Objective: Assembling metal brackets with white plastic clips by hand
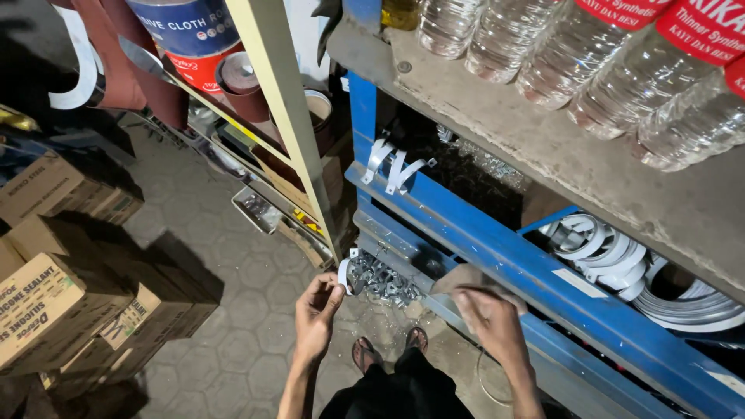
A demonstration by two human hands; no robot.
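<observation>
head view: left hand (318,310) is pinching a metal clamp (344,275) just above the low bin of clamps (384,285); right hand (489,314) is hovering loosely curled, grasping nothing visible. sorting clamps seems underway; next likely needs a careful placing on the blue shelf (497,252).

2 hands (318,314), 6 bottles (613,66)
</observation>
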